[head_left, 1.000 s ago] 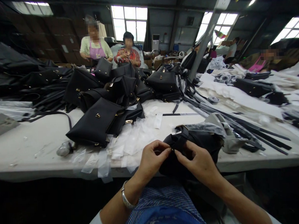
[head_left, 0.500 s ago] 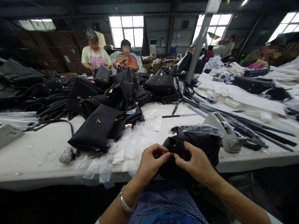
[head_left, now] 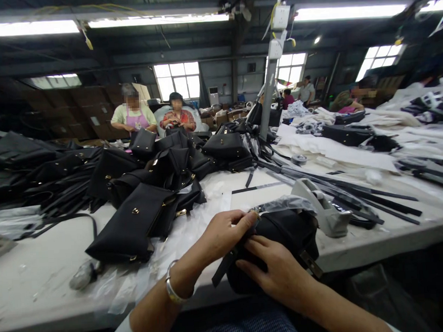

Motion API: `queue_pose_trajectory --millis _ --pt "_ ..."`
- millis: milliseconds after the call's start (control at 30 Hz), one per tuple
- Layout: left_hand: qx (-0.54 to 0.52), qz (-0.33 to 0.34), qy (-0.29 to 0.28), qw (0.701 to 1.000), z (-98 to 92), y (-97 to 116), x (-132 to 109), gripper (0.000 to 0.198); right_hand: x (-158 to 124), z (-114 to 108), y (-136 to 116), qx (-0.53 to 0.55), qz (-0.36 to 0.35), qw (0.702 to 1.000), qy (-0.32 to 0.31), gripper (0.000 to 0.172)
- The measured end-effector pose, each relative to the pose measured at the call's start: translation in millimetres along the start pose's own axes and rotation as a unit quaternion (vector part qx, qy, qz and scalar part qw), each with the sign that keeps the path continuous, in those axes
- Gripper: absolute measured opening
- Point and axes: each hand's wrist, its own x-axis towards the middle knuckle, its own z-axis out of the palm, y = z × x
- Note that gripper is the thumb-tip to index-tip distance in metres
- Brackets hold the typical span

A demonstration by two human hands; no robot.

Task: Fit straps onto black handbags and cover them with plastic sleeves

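Note:
A black handbag lies at the table's front edge, its handle wrapped in clear plastic. My left hand grips the bag's upper left end, thumb and fingers closed near a small metal fitting. Part of that grip is hidden behind the fingers. My right hand rests on the bag's near side with its fingers stretched out over the black material. A loose black strap end sticks out at the left below my hands. A metal buckle piece hangs at the bag's right side.
Several black handbags are piled to the left and behind. Just right of my bag stands a grey tape dispenser, with black straps beyond it. Plastic scraps lie left of my hands. A metal post rises behind. Co-workers stand across the table.
My left hand has moved up to the bag's top end. My right hand has left the strap and now lies flatter on the bag's side. The camera view has tilted upward.

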Motion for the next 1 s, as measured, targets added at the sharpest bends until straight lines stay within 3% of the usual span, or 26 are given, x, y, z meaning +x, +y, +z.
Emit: queue_pose_trajectory --millis 67,133,233,333,433,533,633,700,833,1000 --pt "-0.091 -0.016 -0.048 0.995 -2.9 13 6 0.035 -1 -4 4 0.057 0.021 0.998 -0.007 0.029" --pt "-0.168 -0.003 -0.054 0.984 -5.4 21 4 0.029 -1 -12 11 0.186 0.075 0.98 0.004 0.036" --pt "-0.211 0.024 -0.054 0.976 -7.6 22 -5 0.025 6 -29 19 0.412 0.131 0.899 0.06 0.05" --pt "-0.223 0.016 -0.055 0.973 -5.8 18 -13 0.028 24 -46 20 0.552 0.14 0.815 0.104 0.054" --pt "-0.214 0.02 -0.027 0.976 -1.6 15 -15 0.034 45 -52 16 0.638 0.17 0.743 0.109 0.037" --pt "-0.223 0.034 0.012 0.974 2.0 16 -14 0.039 56 -46 10 0.688 0.187 0.697 0.081 0.024" --pt "-0.247 0.034 0.02 0.968 3.6 18 -14 0.038 58 -38 1 0.697 0.157 0.699 0.028 0.027" --pt "-0.245 0.026 0.017 0.969 3.3 20 -15 0.038 57 -38 -5 0.669 0.125 0.733 0.019 0.026" --pt "-0.207 -0.006 0.034 0.978 0.4 22 -14 0.043 58 -45 -12 0.585 0.099 0.804 0.039 0.025" --pt "-0.17 -0.036 0.046 0.984 -1.5 23 -13 0.047 55 -55 -12 0.528 0.127 0.835 0.092 0.025"
